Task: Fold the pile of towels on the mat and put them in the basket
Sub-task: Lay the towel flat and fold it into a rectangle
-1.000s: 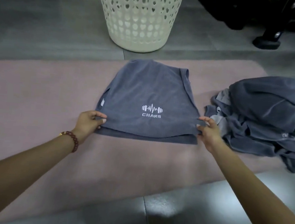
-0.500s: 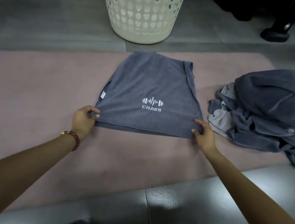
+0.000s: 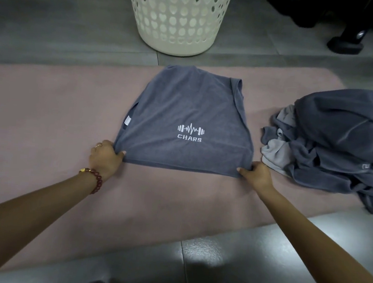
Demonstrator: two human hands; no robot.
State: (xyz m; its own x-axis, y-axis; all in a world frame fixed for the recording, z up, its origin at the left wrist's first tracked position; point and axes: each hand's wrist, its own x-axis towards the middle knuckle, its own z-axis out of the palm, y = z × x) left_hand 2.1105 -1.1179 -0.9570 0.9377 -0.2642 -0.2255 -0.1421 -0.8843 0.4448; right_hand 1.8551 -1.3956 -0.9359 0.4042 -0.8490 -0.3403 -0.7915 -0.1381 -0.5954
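Moved (head view): your hands have drawn the near edge of the folded towel (image 3: 188, 105) toward you. The lower layer that peeked out a second ago is now covered, so the edges look squared.
Left hand (image 3: 105, 159): you pinch the near-left corner, thumb on top, fingers curled beneath.
Right hand (image 3: 257, 175): you pinch the near-right corner the same way.
Towel: it lies mid-mat (image 3: 49, 112), logo (image 3: 190, 132) facing up, far edge toward the basket (image 3: 179, 18).
Pile (image 3: 342, 140): unfolded towels lie heaped on the mat's right end, near your right hand but apart from the folded one.
Basket: it stands on the floor just beyond the mat; its inside is out of view.
Meaning: this fold looks aligned. You likely need another fold before the basket, and the pile is not yet started.
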